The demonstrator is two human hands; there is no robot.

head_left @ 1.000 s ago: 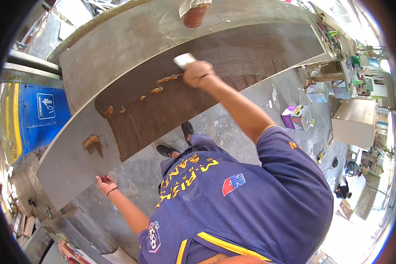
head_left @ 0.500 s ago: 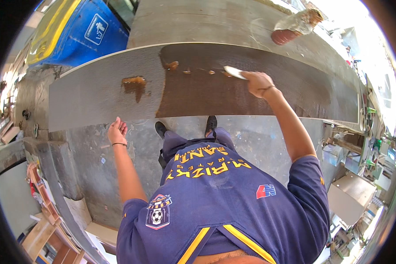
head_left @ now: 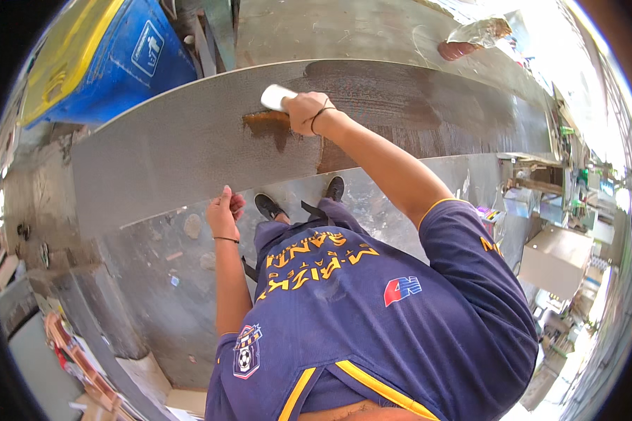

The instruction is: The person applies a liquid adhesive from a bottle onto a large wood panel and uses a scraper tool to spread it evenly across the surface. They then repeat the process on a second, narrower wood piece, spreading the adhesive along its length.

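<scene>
My right hand is closed around a white flat spreader, its blade tilted over the long panel. A dark wet coat with streaks covers the panel's right part, while the left part looks dull grey-brown. Just below my right hand lies an amber blob of thick liquid, partly hidden by the hand. Near the panel's front edge, my left hand hangs with its fingers loosely bent and slightly apart, and nothing shows in it. Whether its fingertips touch the edge, I cannot tell.
A blue bin with a yellow lid stands beyond the panel at the left. Behind the panel, a clear wrapper with a reddish-brown thing lies on a grey surface. A pale box and clutter stand at right; wooden pieces lie lower left.
My right hand has swept leftward with the spreader, and the wet streaks follow its path. The small amber drops along the coat no longer show. My view has shifted and turned somewhat.
</scene>
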